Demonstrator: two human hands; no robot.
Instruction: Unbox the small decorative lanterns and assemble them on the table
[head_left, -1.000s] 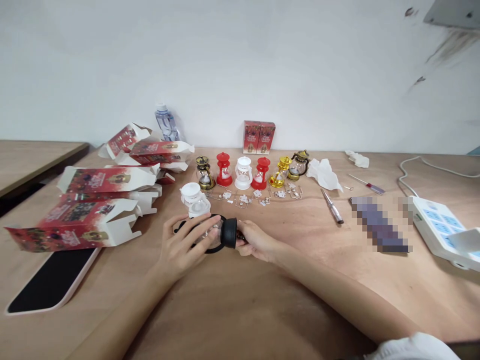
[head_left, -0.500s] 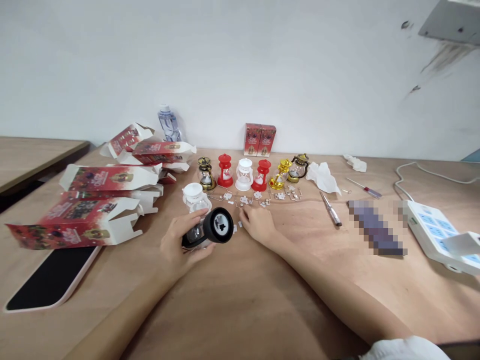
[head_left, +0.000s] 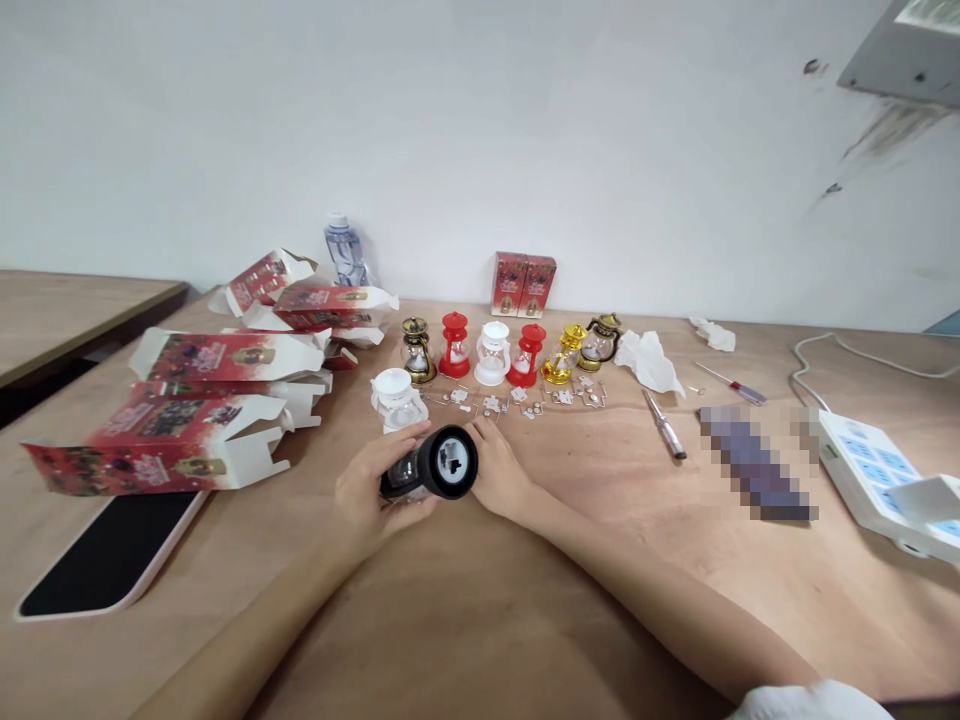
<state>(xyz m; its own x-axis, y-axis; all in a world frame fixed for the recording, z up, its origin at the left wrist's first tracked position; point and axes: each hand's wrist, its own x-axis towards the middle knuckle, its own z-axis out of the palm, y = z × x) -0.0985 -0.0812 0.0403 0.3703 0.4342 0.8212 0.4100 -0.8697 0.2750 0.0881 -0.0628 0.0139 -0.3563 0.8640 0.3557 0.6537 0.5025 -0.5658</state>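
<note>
Here we had the black lantern (head_left: 442, 463) lying on its side just above the wooden table (head_left: 480, 620), its round base turned toward us. Our left hand (head_left: 367, 490) was curled around its clear globe, fingers wrapped over the top and thumb underneath, gripping it firmly. Our right hand (head_left: 499, 475) sat against the right edge of the base, touching it. Its fingertips were tucked behind the lantern, so we could not tell whether they pinched anything or lay loose.

Just behind the black lantern stood a white lantern (head_left: 395, 398), upright. Farther back ran a row of small lanterns (head_left: 493, 352) in bronze, red, white and gold, with little metal parts (head_left: 525, 402) scattered in front of them. Two closed red boxes (head_left: 523, 284) stood against the wall, and a water bottle (head_left: 343, 248) stood to their left. Opened red boxes (head_left: 195, 400) lay piled at our left, beside a black phone (head_left: 105, 555). To the right lay a crumpled tissue (head_left: 649, 358), a screwdriver (head_left: 663, 423) and a white power strip (head_left: 881, 480).
</note>
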